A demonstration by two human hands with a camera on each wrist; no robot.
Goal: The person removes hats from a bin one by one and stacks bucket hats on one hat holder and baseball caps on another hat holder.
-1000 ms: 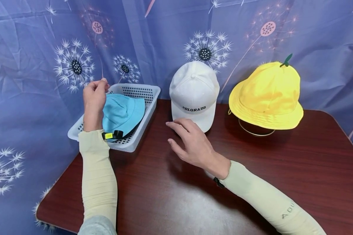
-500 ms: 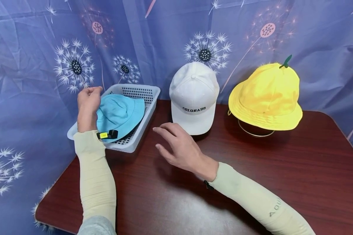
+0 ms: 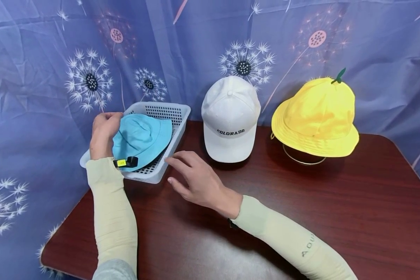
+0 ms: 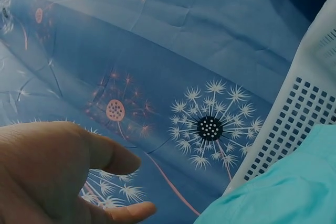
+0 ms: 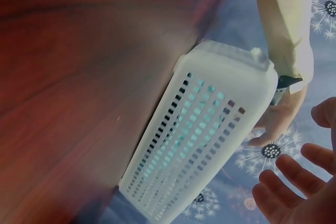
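Note:
A light blue bucket hat (image 3: 141, 136) lies in a white plastic basket (image 3: 176, 142) at the table's left. My left hand (image 3: 105, 130) hovers over the basket's left side, beside the hat; in the left wrist view its thumb and finger (image 4: 118, 158) are apart with nothing between them. My right hand (image 3: 197, 181) is just off the basket's right front corner, fingers spread and loosely bent, holding nothing. In the right wrist view its fingers (image 5: 294, 182) face the basket's perforated side (image 5: 194, 124), and the blue hat shows through the holes.
A white baseball cap (image 3: 231, 120) lettered COLORADO stands at the middle back of the dark red table (image 3: 283, 194). Right of it a yellow bucket hat (image 3: 315, 120) with a green sprout sits on a wire stand (image 3: 302, 160). A blue dandelion-print curtain (image 3: 192, 46) hangs behind.
My right hand has moved left from in front of the white cap to the basket's corner. My left hand has shifted slightly left and lower over the basket. The hats have stayed put.

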